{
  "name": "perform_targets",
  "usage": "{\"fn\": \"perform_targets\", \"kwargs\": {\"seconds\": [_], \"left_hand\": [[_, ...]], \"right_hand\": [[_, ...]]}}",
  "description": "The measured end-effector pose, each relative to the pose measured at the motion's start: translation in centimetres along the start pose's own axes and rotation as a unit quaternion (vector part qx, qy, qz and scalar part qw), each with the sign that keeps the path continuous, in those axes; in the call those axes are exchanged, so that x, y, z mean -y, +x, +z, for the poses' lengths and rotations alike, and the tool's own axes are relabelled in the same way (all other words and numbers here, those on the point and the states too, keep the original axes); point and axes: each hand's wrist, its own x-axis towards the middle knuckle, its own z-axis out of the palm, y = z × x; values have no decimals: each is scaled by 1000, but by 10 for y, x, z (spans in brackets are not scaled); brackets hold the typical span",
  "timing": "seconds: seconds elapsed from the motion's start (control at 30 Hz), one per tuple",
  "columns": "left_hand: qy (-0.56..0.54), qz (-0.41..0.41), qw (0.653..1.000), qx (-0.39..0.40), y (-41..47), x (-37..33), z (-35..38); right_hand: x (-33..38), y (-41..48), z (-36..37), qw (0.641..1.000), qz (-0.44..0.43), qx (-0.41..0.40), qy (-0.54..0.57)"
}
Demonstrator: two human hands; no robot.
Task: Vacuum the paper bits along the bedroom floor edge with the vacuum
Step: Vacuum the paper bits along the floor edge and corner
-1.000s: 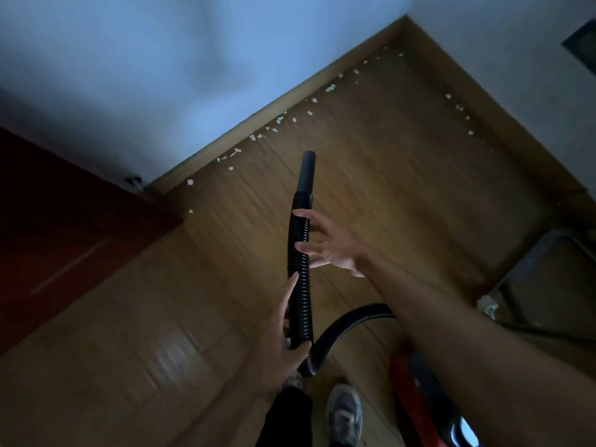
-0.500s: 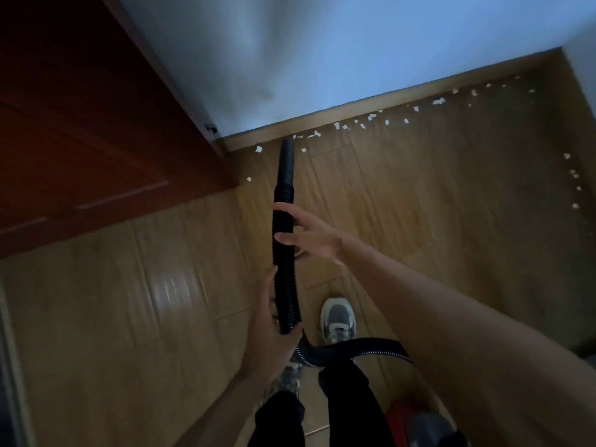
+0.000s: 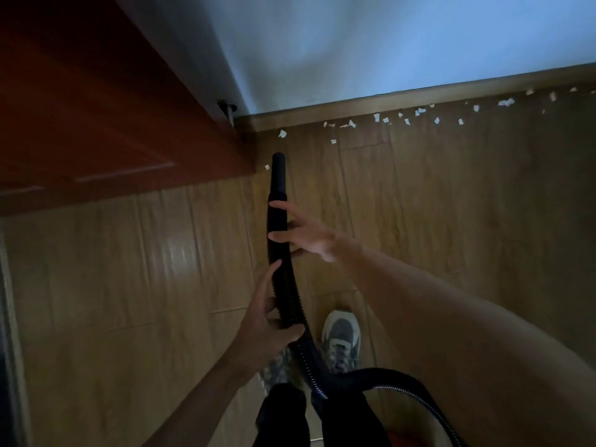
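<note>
A black ribbed vacuum hose (image 3: 283, 285) rises in front of me, and its smooth nozzle (image 3: 278, 175) points at the floor near the door corner. My left hand (image 3: 267, 327) grips the hose low down, thumb and fingers curled round it. My right hand (image 3: 306, 237) holds the hose higher up, fingers wrapped across it just below the nozzle. White paper bits (image 3: 380, 119) lie scattered along the wooden skirting board (image 3: 419, 100). One bit (image 3: 266, 167) lies just left of the nozzle tip, and another (image 3: 282, 133) lies beyond it.
A dark red wooden door (image 3: 96, 117) stands at the left with a doorstop (image 3: 227, 109) at the wall. The pale wall (image 3: 387, 43) runs above the skirting. My grey shoe (image 3: 341, 340) stands on the wood floor (image 3: 467, 204). The hose loops off to the lower right.
The view has come closer to the door corner and the skirting. The nozzle now points near the leftmost paper bits. Both hands keep their places on the hose.
</note>
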Motion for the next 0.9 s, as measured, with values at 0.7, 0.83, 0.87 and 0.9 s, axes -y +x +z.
{"fn": "perform_targets", "kwargs": {"seconds": [0.7, 0.83, 0.87, 0.9], "left_hand": [[-47, -78, 995, 33, 73, -7, -29], [-67, -81, 994, 34, 77, -12, -29], [-70, -82, 994, 32, 77, -13, -29], [-73, -82, 993, 30, 78, -14, -29]], "right_hand": [[-11, 91, -20, 997, 76, 29, 0], [-8, 97, -21, 997, 75, 27, -2], [-8, 98, -21, 997, 75, 24, -1], [-8, 99, -21, 997, 74, 21, -1]]}}
